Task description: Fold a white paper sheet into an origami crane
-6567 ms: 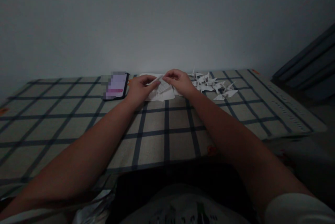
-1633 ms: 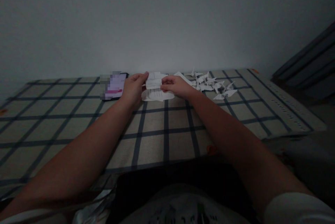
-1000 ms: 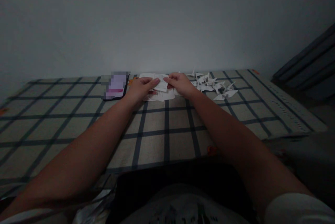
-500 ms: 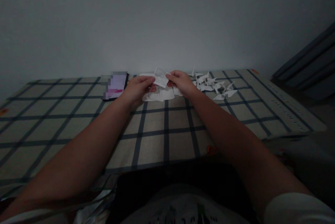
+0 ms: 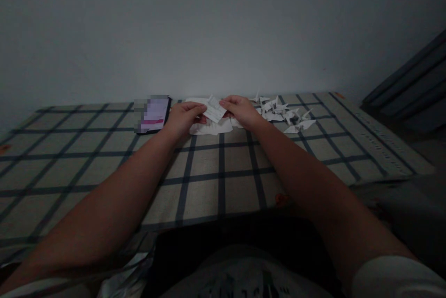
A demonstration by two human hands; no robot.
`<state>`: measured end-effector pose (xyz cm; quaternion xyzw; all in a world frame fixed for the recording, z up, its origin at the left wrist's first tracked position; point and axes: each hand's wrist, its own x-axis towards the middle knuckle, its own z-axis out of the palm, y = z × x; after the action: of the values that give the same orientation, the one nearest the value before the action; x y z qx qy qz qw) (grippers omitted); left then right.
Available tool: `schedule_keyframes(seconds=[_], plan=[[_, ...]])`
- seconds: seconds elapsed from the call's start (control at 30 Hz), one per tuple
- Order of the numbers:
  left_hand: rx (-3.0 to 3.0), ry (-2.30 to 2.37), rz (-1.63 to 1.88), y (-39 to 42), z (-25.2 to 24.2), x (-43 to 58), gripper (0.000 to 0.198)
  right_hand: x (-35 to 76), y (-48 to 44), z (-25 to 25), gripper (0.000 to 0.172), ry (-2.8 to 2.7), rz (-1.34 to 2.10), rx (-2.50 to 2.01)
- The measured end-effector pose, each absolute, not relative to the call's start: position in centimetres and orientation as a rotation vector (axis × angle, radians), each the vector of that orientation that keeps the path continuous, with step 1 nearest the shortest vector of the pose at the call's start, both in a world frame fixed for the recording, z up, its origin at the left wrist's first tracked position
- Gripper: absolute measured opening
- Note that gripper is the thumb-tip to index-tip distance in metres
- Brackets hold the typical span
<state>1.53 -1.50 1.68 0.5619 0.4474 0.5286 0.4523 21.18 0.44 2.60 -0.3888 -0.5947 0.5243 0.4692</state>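
Observation:
Both my hands reach out over a checked cloth [image 5: 209, 172] near the far wall. My left hand [image 5: 184, 118] and my right hand [image 5: 240, 109] pinch a small white sheet of paper [image 5: 214, 110] between them, tilted and lifted a little off the cloth. Under it lies a loose stack of white paper sheets [image 5: 212, 126]. Just right of my right hand is a scatter of several small folded white paper cranes [image 5: 285, 114].
A phone [image 5: 153, 114] with a lit screen lies left of my left hand. The cloth's right edge [image 5: 390, 149] drops to a dark floor, and a dark slanted panel [image 5: 414, 84] stands at the far right. A plain wall rises right behind the papers.
The paper between my hands has been turned and tilted. It lay low over the stack a second ago and is now held up slightly between both pinches.

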Motion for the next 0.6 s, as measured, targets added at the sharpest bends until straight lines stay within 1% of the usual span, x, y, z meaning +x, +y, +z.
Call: schedule_keyframes(seconds=[0.1,0.2,0.27,0.37,0.47,0.53,0.6], plan=[[1.422,1.143,1.323,-1.60,1.67,1.74,0.034,21.18,0.14,2.99,0.020,-1.500,1.229,-0.978],[1.458,1.128,1.338,-1.54,1.74,1.73,0.043,21.12,0.25,2.89,0.019,-1.505,1.248,-0.956],[1.484,1.121,1.340,-1.45,1.80,1.64,0.039,21.03,0.49,2.66,0.015,-1.474,1.288,-0.948],[1.515,1.123,1.319,-1.44,1.91,1.63,0.029,20.96,0.78,2.35,0.009,-1.424,1.340,-0.958],[1.500,1.129,1.311,-1.63,1.98,1.82,0.021,21.00,0.82,2.18,0.009,-1.452,1.345,-0.947],[1.483,1.125,1.312,-1.75,1.97,1.95,0.021,21.04,0.75,2.12,0.011,-1.485,1.331,-0.925],[1.491,1.131,1.311,-1.79,1.91,1.99,0.025,21.06,0.71,2.09,0.012,-1.511,1.317,-0.914]])
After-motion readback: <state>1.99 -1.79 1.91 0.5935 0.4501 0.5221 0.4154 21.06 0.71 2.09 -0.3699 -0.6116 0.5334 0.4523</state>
